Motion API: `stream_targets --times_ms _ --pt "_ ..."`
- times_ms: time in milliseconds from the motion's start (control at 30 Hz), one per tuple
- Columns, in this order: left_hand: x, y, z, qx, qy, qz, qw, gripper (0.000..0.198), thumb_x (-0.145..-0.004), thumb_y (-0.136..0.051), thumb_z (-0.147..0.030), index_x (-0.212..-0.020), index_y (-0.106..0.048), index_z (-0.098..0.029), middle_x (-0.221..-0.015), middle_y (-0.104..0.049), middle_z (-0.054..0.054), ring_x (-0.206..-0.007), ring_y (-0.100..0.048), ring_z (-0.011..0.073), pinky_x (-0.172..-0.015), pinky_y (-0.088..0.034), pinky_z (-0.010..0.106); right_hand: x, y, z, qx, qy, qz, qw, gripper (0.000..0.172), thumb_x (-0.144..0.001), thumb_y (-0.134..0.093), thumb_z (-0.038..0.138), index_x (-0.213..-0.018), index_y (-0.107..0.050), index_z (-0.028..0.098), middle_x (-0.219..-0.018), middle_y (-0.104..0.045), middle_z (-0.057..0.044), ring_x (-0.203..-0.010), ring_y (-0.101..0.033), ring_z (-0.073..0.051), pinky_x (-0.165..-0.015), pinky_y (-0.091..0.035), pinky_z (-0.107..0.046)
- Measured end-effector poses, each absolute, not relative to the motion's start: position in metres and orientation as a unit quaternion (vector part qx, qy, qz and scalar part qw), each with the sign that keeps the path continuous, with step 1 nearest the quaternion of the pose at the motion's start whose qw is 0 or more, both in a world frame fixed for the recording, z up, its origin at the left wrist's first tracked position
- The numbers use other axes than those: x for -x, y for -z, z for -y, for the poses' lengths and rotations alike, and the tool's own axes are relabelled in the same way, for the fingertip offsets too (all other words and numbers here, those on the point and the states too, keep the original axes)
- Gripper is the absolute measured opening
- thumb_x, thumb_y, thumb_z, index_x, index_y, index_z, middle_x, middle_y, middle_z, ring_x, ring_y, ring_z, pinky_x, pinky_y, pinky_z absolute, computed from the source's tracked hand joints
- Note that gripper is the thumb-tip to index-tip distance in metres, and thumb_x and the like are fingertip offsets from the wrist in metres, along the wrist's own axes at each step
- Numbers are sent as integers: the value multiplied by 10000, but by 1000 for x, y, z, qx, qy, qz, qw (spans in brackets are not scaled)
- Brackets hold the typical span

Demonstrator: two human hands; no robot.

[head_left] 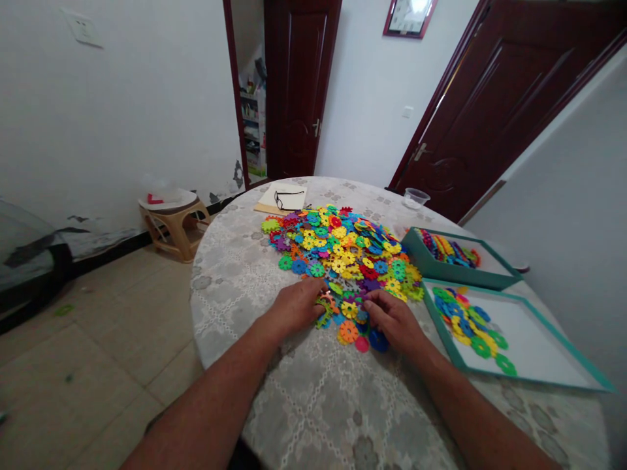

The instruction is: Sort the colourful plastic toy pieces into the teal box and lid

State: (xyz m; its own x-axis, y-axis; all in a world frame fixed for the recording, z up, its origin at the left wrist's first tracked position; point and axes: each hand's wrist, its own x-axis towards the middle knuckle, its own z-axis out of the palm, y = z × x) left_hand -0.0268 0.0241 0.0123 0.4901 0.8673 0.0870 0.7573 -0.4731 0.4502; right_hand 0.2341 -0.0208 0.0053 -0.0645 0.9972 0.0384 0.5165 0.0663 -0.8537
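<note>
A heap of colourful plastic snowflake discs, toothed and slotted round the edge, is spread over the middle of the table. At its near left edge rests my left hand, fingers curled in among the pieces beside a lime-green disc; what they grip is hidden. My right hand is at the near right edge, thumb and fingers drawn together near a purple disc. Whether it holds that piece is too small to tell. Between the hands lie a yellow disc and an orange disc.
To the right stands a teal box with rows of joined discs, and before it a shallow teal-rimmed lid with loose discs. Eyeglasses lie on a notebook at the back. A clear bowl sits at the far right edge.
</note>
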Motion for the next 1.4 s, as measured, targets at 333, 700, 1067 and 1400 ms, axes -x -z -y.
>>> stream_targets --times_ms 333,700,1067,1400 --pt "-2 -2 -9 -849 -220 -426 224 387 -873 -654 -209 -1256 -599 -218 -1238 -692 90 -1147 -654 257 -1004 -519 380 -237 -12 24 573 -337 659 351 227 -963 -552 440 -914 -616 227 -696 -589 21 -635 -545 -161 -582 -409 -266" --pt "-7 10 -8 -860 -298 -348 224 706 -852 -601 -121 -1514 -370 -199 -1472 -555 141 -1363 -547 268 -1148 -463 436 -221 -15 26 556 -363 684 303 239 -962 -558 409 -977 -676 201 -831 -640 4 -749 -566 -163 -666 -417 -272" --pt "-5 12 -12 -834 -292 -419 208 597 -794 -508 -33 -1373 -521 -178 -1315 -587 124 -1269 -554 254 -1107 -470 424 -238 -24 22 585 -399 610 355 236 -918 -607 457 -879 -559 229 -656 -576 45 -572 -540 -145 -543 -420 -256" --pt "-4 2 -16 -826 -258 -452 216 344 -797 -490 -58 -1094 -614 -179 -1104 -639 102 -1084 -609 249 -1008 -483 388 -284 -53 6 602 -407 632 268 242 -901 -628 450 -887 -598 211 -628 -587 46 -533 -542 -126 -496 -415 -232"
